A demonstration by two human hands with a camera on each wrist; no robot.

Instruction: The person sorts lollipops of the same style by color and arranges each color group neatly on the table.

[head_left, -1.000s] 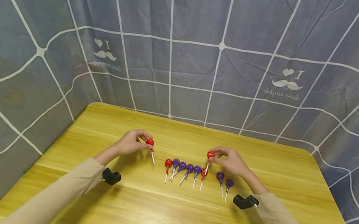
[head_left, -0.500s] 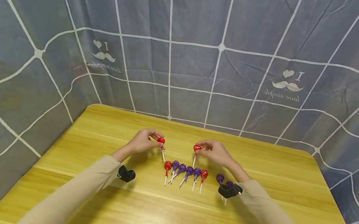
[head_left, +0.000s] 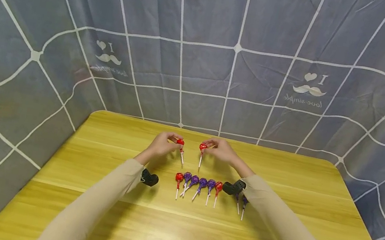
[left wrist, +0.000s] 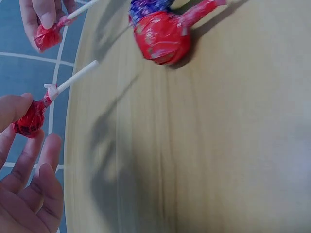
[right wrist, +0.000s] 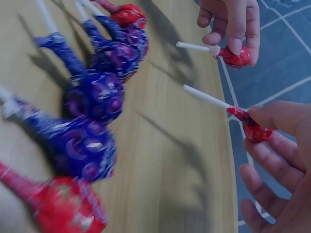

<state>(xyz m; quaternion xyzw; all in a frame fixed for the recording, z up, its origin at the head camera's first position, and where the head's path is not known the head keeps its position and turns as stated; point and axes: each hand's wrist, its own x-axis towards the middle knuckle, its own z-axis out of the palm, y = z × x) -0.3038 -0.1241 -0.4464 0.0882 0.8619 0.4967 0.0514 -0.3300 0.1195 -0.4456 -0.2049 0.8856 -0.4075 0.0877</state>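
Observation:
My left hand pinches a red-wrapped lollipop by its candy head between thumb and fingers, its white stick pointing down. Opposite it, my right hand pinches another red lollipop the same way. Both are held above the table, a short gap between them. Nearer me lies a row of lollipops: a red one at the left end, several purple ones in the middle, and a red one at the right. Their sticks point toward me.
Two more purple lollipops lie right of the row, partly hidden by the right wrist's black camera; one shows its wrapper. The wooden table ends at a grey curtain with white lines. Another black camera sits on the left wrist.
Both hands have moved inward and away from me, bringing the two held red lollipops closer together beyond the row. The right wrist now covers part of the two separate purple lollipops.

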